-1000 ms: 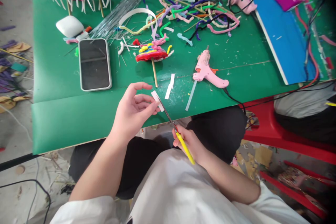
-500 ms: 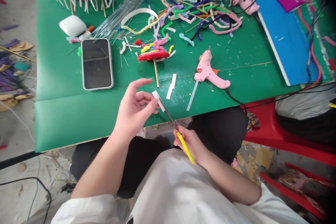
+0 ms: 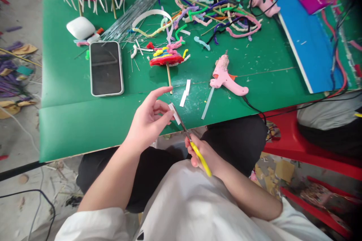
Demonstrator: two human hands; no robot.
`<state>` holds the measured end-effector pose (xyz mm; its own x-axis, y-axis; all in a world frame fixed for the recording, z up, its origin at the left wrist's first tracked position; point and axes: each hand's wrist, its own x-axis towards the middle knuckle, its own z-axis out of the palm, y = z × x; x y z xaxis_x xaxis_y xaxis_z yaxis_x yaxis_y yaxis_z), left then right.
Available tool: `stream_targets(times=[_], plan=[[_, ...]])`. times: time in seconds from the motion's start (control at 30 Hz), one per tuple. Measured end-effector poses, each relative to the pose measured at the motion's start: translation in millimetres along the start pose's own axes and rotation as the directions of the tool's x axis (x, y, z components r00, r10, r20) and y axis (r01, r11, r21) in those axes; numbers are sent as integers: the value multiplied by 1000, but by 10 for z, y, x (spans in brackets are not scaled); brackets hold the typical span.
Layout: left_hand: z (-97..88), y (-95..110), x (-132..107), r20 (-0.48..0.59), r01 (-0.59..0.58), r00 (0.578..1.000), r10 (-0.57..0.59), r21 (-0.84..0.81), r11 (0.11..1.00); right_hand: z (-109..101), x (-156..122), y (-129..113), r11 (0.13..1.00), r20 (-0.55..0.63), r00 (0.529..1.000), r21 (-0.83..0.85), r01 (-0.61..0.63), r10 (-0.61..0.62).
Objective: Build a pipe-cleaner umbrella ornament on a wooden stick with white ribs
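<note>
Here, at eight o'clock from a pink plastic glue gun [image 3: 226, 80], a white paper strip [image 3: 176, 118] was pinched by thumb and fingers of the left hand [image 3: 149, 119]; yellow-handled metal scissors [image 3: 200, 159] were gripped by curled fingers of the right hand [image 3: 209, 154].

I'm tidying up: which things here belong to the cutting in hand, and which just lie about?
Cutting:
yellow-handled metal scissors, in the right hand
flat white strip, in the left hand
loose white strips, probably

Seemingly lying about:
rectangular black-screened phone
rounded white plastic case
pink plastic glue gun
flat blue board
</note>
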<state>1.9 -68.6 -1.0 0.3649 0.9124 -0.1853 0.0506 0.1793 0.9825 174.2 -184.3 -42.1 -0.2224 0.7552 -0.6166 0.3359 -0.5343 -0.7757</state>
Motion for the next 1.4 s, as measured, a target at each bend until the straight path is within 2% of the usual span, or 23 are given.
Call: stream_targets(times=[0.3, 0.53, 0.77, 1.1, 1.4], plan=[[3, -8, 9, 17, 17, 1000, -17, -26, 1000, 16, 21, 55, 995, -7, 996, -54, 86, -87], [12, -8, 11, 6, 35, 999, -35, -14, 999, 2, 0, 11, 989, -35, 996, -126, 77, -82], [6, -25, 19, 26, 5, 1000, -5, -16, 1000, 26, -1, 15, 995, -44, 997, -82, 60, -64], [12, 3, 20, 27, 32, 999, -32, -30, 999, 21, 10, 74, 994, -62, 996, -101, 52, -59], [7, 0, 26, 22, 54, 998, -53, -13, 998, 57, 8, 88, 999, -74, 996, -18, 37, -38]])
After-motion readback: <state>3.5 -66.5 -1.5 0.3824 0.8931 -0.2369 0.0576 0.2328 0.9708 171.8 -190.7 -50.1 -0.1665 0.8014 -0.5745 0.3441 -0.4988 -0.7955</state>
